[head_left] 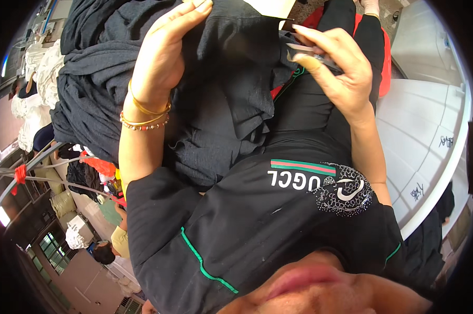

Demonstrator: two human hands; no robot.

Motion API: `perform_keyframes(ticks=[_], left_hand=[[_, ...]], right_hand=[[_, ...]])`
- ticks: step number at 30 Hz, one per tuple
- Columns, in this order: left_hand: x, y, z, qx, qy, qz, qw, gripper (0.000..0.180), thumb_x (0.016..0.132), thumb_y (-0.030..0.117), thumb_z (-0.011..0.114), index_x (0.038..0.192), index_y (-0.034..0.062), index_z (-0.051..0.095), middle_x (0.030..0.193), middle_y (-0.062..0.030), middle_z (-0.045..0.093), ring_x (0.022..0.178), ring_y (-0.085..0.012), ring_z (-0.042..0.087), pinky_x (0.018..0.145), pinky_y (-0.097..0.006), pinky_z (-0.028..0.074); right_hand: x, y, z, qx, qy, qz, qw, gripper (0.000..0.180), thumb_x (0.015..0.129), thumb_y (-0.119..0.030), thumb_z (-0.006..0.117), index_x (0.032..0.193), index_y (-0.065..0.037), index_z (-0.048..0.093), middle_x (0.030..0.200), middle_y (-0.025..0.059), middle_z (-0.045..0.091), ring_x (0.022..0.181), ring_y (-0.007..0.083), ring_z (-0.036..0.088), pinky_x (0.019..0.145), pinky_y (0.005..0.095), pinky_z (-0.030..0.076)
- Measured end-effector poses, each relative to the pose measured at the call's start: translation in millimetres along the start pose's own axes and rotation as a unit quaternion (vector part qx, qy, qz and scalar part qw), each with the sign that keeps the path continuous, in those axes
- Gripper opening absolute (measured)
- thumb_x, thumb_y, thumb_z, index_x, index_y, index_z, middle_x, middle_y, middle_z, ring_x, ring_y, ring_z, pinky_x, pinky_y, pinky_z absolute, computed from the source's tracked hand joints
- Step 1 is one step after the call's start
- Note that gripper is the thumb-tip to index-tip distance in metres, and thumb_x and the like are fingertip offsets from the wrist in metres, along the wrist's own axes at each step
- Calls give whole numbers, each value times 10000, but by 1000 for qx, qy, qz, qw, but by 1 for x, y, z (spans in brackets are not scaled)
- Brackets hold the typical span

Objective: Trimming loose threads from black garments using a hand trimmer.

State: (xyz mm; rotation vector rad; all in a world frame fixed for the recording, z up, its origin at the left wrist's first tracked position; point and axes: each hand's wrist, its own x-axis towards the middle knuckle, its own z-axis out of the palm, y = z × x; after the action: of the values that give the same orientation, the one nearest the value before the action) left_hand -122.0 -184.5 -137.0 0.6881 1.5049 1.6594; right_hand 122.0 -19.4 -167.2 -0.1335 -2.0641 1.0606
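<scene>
A dark knit cloth (223,63) hangs over my lap, its upper edge pinched between the thumb and fingers of my left hand (166,49). Two bracelets circle that wrist. My right hand (346,68) is closed around small thread snips (303,48), their blades pointing left at the cloth's right edge. Whether the blades touch the cloth I cannot tell. Something yellowish covers the tip of my right thumb. Part of the snips is hidden by my fingers.
A large heap of dark cloth (92,78) lies at the left. White panels (425,141) stand close on my right, and a red seat (385,68) shows beyond my leg. At far left are cables with a red tie (19,172), white cloth bundles (50,68) and other people (113,256).
</scene>
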Motion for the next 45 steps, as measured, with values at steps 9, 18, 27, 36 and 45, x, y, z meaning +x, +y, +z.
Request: perform_keyframes(ticks=[9,18,27,36,45], left_hand=[[-13,10,14,-30,-49,-2,998,284,1009,96,490,1217,-44,623,1183,-88,674,1116,-144,613,1011,-263,425],[-14,13,18,-15,-81,6,997,288,1000,102,496,1219,-39,619,1174,-86,676,1108,-145,615,1013,-268,421],[-13,12,11,-41,-91,-19,995,247,993,111,527,1164,-29,635,1132,-52,675,1086,-121,602,1000,-255,414],[-30,37,-17,219,-103,43,969,232,986,90,594,1175,-33,644,1095,-18,662,1019,-72,595,921,-210,457],[-27,24,-32,148,-67,60,985,233,978,95,606,1163,-39,656,1075,-18,671,1007,-76,607,912,-211,464]], right_hand=[[39,-10,22,-29,-46,-51,997,396,791,-38,794,1175,-11,700,909,38,618,784,100,568,689,235,485],[58,-26,21,-11,-41,-32,999,344,789,-32,794,1111,36,697,831,119,635,682,194,604,602,289,479],[60,-22,28,126,-35,44,990,332,807,-30,784,1124,14,695,856,82,646,701,153,586,635,245,460],[57,0,28,134,-59,115,982,118,854,-60,763,925,21,715,776,-31,651,683,10,531,613,175,421],[72,-14,37,-17,-68,27,997,290,793,-76,809,1056,-17,703,928,46,687,738,94,590,704,222,493]])
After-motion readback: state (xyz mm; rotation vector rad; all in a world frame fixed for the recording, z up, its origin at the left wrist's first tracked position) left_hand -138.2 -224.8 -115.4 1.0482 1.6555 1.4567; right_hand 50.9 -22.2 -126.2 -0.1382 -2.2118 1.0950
